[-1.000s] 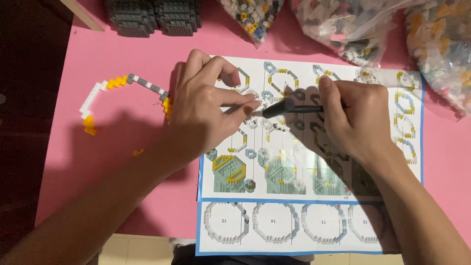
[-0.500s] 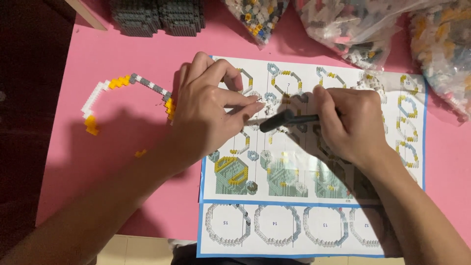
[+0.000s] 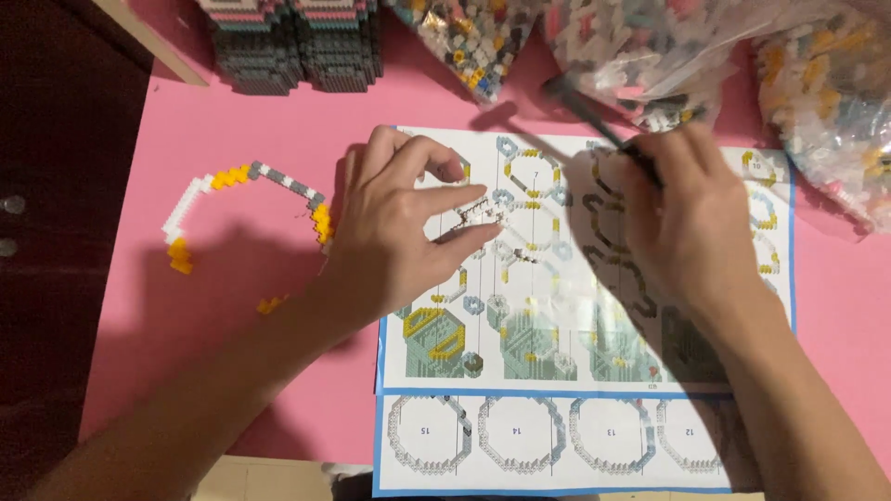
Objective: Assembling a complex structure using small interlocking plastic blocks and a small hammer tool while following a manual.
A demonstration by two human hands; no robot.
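The left hand (image 3: 404, 227) pinches a small strip of white and grey bricks (image 3: 481, 214) between thumb and fingertips, just above the instruction sheet (image 3: 594, 445). The strip sticks out to the right of that hand, its long axis running roughly left to right and tilted slightly upward toward the right hand (image 3: 682, 223). It is the left hand that has the strip; the right hand stands apart from it, with a clear gap of printed sheet between them.

The right hand is clenched around a thin dark tool (image 3: 594, 116). The tool's shaft runs up and to the left from the fingers, its far end pointing at the clear bags of loose bricks (image 3: 650, 51) beyond the sheet. So the tool's tip lies beyond and to the right of the strip, not on it. The tip is blurred, so whether it carries a brick cannot be told.

Left of the left hand, on the pink bench (image 3: 278, 111), lies a curved chain of white, yellow and grey bricks (image 3: 246, 209), with its near end just beside the left wrist. A small yellow piece (image 3: 271, 303) lies beside the forearm. Beyond the left hand, at the far edge of the bench, stands a stack of grey plates (image 3: 292, 46).
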